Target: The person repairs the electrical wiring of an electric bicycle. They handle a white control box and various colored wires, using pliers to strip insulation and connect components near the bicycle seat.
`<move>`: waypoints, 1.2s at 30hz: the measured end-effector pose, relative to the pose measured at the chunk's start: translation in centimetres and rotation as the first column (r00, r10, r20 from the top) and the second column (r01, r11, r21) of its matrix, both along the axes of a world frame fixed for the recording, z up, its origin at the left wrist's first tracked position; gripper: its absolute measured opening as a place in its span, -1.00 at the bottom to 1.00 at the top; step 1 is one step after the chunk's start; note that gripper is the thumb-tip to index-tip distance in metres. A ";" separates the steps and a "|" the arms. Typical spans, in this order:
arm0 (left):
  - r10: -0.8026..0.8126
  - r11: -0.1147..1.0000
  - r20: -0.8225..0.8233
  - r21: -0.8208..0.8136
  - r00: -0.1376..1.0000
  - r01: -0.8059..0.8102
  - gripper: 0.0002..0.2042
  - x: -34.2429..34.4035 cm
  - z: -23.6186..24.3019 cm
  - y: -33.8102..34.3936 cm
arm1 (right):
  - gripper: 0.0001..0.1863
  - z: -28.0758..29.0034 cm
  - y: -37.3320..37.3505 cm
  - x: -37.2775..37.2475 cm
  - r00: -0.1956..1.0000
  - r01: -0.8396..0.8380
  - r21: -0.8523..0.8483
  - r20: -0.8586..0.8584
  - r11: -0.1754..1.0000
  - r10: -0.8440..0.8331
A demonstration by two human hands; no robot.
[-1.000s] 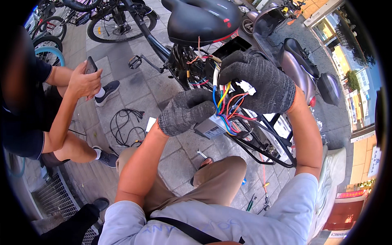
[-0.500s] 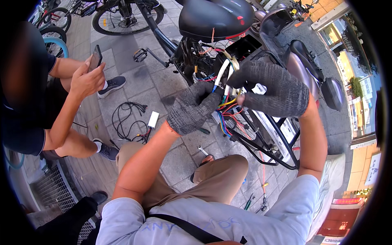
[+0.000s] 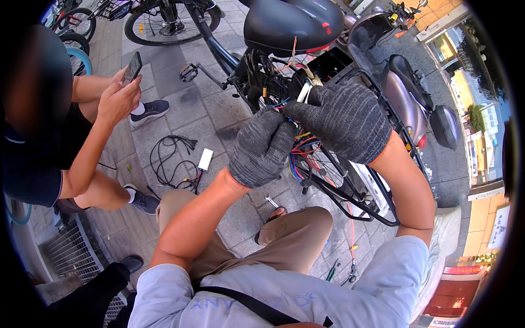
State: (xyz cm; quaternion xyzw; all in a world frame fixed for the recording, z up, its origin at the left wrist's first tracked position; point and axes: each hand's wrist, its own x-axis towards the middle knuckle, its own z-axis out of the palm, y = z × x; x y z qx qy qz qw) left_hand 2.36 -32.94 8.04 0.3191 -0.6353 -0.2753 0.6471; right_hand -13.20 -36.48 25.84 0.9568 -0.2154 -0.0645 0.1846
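Both my hands wear dark grey knit gloves and meet over a bundle of wires at the back of a bicycle. My left hand is closed, its thumb and fingers pinching a thin wire whose end is mostly hidden. From the right, my right hand reaches in with fingertips closed at the same spot, against the left fingertips. A white sleeved cable runs up behind the right fingers. Loose red, blue and yellow wires hang below the hands. The black saddle and black rear rack belong to this bicycle.
A black cable coil and a white box lie on the paving at left. Near my foot is a wrench. A seated person holds a phone. A scooter stands at right; pliers lie near my knee.
My right hand has moved left and its fingers have closed in against my left fingertips. The rack and saddle have shifted slightly. The person beside me has raised the phone a little.
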 end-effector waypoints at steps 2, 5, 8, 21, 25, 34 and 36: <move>0.004 1.000 -0.029 -0.012 1.000 -0.005 -0.88 -0.1 -0.3 -0.2 | -0.57 -0.3 -0.6 -0.3 0.999 -0.040 -0.027 0.008 0.999 0.040; 0.031 0.999 -0.053 -0.028 0.998 -0.032 -0.87 0.1 -1.0 -0.6 | -0.55 -0.6 -1.2 0.0 0.998 -0.066 -0.058 0.008 0.996 0.066; 0.006 0.998 -0.133 -0.060 0.991 -0.014 -0.86 0.2 -0.3 -0.4 | -0.53 -0.1 -1.2 0.6 0.999 -0.042 -0.061 0.001 0.997 0.043; 0.051 0.996 -0.195 0.082 0.979 -0.036 -0.84 -0.7 0.5 -0.4 | -0.68 -0.7 -0.6 2.7 1.000 -0.007 -0.036 0.022 0.999 0.008; 0.023 0.999 -0.127 0.029 0.992 -0.020 -0.81 0.0 1.2 -1.2 | -0.67 -0.6 -1.4 1.9 0.993 -0.115 -0.148 0.007 0.982 0.117; -0.098 0.995 -0.214 0.012 0.972 0.103 -0.87 1.7 1.3 -0.8 | -0.72 -0.2 -4.5 2.4 0.984 -0.168 -0.131 0.031 0.977 0.173; 0.091 0.945 0.022 -0.317 0.996 -0.079 -0.91 1.3 0.6 -1.0 | -0.74 2.0 -7.7 -2.4 0.989 0.142 -0.155 0.062 0.978 -0.134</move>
